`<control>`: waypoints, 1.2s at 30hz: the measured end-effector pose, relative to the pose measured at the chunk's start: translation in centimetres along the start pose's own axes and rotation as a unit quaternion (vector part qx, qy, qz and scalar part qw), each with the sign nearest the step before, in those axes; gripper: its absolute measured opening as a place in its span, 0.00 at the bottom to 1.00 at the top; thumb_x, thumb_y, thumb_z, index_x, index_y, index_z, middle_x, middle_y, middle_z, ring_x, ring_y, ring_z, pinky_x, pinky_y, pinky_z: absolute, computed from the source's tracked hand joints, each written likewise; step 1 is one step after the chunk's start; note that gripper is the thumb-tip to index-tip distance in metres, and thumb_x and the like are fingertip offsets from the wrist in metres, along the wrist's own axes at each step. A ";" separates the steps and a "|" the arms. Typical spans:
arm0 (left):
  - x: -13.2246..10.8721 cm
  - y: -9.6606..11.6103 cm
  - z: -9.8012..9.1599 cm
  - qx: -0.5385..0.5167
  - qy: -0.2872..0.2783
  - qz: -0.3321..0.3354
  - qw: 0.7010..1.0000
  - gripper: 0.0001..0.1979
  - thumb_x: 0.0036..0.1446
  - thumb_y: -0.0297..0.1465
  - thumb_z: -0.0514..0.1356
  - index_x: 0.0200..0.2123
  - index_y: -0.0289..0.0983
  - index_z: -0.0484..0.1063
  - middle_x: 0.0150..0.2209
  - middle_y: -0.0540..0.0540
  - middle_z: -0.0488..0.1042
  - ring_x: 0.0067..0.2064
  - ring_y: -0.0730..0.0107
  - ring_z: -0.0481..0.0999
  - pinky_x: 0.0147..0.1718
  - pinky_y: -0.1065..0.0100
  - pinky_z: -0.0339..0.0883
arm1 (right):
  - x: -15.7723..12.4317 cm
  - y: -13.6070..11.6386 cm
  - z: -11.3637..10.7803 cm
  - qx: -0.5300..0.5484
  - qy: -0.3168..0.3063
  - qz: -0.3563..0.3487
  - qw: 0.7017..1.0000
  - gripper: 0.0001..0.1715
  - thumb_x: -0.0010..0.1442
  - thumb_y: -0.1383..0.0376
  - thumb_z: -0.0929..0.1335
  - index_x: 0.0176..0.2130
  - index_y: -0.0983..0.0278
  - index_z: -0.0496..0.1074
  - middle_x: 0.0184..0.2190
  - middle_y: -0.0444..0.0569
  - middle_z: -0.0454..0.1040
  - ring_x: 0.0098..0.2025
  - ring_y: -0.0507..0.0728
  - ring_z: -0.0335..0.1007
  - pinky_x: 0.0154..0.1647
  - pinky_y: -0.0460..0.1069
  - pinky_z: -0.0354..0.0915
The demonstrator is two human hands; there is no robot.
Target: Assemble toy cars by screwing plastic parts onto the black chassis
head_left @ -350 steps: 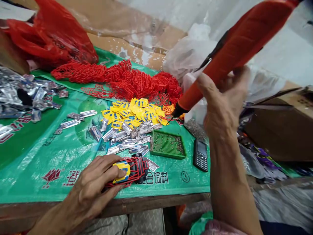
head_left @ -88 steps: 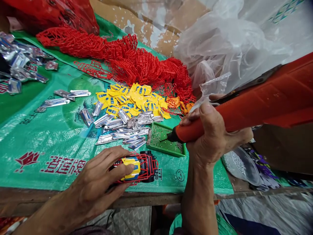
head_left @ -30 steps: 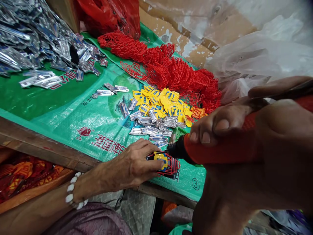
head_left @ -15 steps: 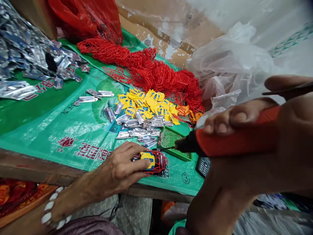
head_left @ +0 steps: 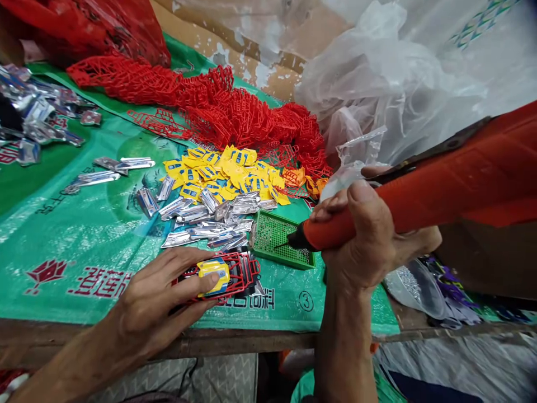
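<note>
My left hand (head_left: 155,291) grips a toy car (head_left: 239,274) with a red frame and a yellow hood, low over the green sheet. The thumb presses on the yellow part. Wrapped around a red electric screwdriver (head_left: 335,224), my right hand (head_left: 364,240) holds it slanted down to the left. Its thin bit is over a green perforated tray (head_left: 285,254) that holds small screws. Whether the bit touches a screw, I cannot tell. Silver pieces (head_left: 205,226) lie just beyond the car, and yellow panels (head_left: 235,173) are heaped behind them.
Red plastic frames (head_left: 235,112) form a long pile across the back. Clear plastic bags (head_left: 377,73) stand at the back right, a red bag (head_left: 109,28) at the back left. More silver parts (head_left: 42,106) lie at left. A clear tub (head_left: 415,288) of small metal pieces sits at right.
The screwdriver has swung so its bit points down into the green tray, away from the car. The view has shifted right, and the car now sits farther left of the tray.
</note>
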State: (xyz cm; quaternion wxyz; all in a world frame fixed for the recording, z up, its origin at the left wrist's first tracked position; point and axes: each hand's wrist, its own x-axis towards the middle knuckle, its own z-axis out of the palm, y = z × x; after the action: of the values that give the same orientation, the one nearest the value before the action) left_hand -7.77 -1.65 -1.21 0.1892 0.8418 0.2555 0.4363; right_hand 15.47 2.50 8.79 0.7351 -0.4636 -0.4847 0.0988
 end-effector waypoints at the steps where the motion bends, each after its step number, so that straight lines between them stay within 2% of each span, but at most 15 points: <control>1: 0.1 0.0 0.0 0.005 -0.005 0.001 1.000 0.12 0.66 0.23 0.59 0.51 0.37 0.69 0.52 0.40 0.74 0.53 0.62 0.74 0.48 0.63 0.73 | 0.1 0.1 0.0 0.015 0.001 -0.003 1.000 0.12 0.51 0.65 0.75 0.37 0.64 0.74 0.17 0.37 0.71 0.15 0.52 0.65 0.16 0.50 0.64; 3: 0.3 0.1 -0.2 0.019 -0.011 0.005 1.000 0.11 0.66 0.23 0.59 0.51 0.37 0.69 0.51 0.40 0.75 0.52 0.63 0.75 0.47 0.64 0.74 | 0.1 0.4 0.0 0.047 0.010 -0.008 0.999 0.12 0.49 0.67 0.76 0.36 0.66 0.75 0.17 0.39 0.72 0.15 0.53 0.65 0.15 0.50 0.64; 8: 0.4 0.0 -0.3 0.030 -0.006 0.010 0.999 0.11 0.65 0.24 0.60 0.50 0.38 0.70 0.50 0.41 0.76 0.49 0.63 0.77 0.45 0.64 0.76 | -0.1 0.3 0.2 0.043 0.002 0.001 0.999 0.12 0.49 0.67 0.76 0.35 0.66 0.75 0.17 0.39 0.72 0.15 0.52 0.66 0.15 0.49 0.65; 13: 0.1 0.1 -0.2 0.031 -0.008 -0.001 0.999 0.11 0.67 0.25 0.58 0.52 0.39 0.69 0.51 0.40 0.74 0.51 0.62 0.76 0.46 0.62 0.75 | -0.3 -0.1 0.3 0.020 -0.003 0.012 1.000 0.14 0.50 0.64 0.77 0.37 0.66 0.74 0.17 0.39 0.73 0.15 0.53 0.67 0.15 0.50 0.66; 19: 0.4 0.2 -0.3 0.047 -0.019 0.011 0.999 0.09 0.68 0.26 0.56 0.51 0.37 0.69 0.51 0.39 0.74 0.51 0.62 0.75 0.47 0.62 0.75 | -0.2 -0.1 0.4 0.005 -0.005 0.000 1.000 0.11 0.50 0.66 0.76 0.35 0.65 0.75 0.17 0.38 0.73 0.16 0.53 0.67 0.16 0.50 0.67; 27: 0.1 -0.1 -0.4 0.038 -0.049 0.020 0.998 0.11 0.68 0.24 0.57 0.53 0.36 0.67 0.54 0.39 0.71 0.54 0.63 0.72 0.49 0.63 0.72 | -0.1 0.4 0.2 -0.012 -0.007 -0.001 1.000 0.11 0.50 0.63 0.77 0.32 0.64 0.74 0.18 0.38 0.73 0.16 0.53 0.69 0.15 0.50 0.67; 30: -0.1 -0.1 -0.4 0.031 -0.044 0.016 0.998 0.12 0.68 0.23 0.58 0.53 0.36 0.67 0.54 0.39 0.71 0.54 0.63 0.72 0.49 0.63 0.72 | -0.1 0.5 0.3 -0.016 0.000 -0.003 1.000 0.12 0.51 0.62 0.77 0.35 0.62 0.75 0.18 0.37 0.72 0.16 0.53 0.68 0.15 0.50 0.66; 36: 0.3 0.1 -0.4 0.039 -0.026 0.015 0.999 0.10 0.67 0.23 0.58 0.50 0.36 0.68 0.53 0.39 0.72 0.53 0.63 0.74 0.49 0.64 0.72 | -0.2 0.6 0.6 -0.008 0.008 -0.007 1.000 0.11 0.52 0.60 0.76 0.35 0.59 0.75 0.19 0.38 0.72 0.16 0.54 0.67 0.16 0.51 0.65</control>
State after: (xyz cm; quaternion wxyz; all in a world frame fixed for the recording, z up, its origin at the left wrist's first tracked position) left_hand -7.87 -1.53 -0.73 0.1563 0.8633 0.2543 0.4071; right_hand 15.08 3.08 8.23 0.7356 -0.4671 -0.4830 0.0860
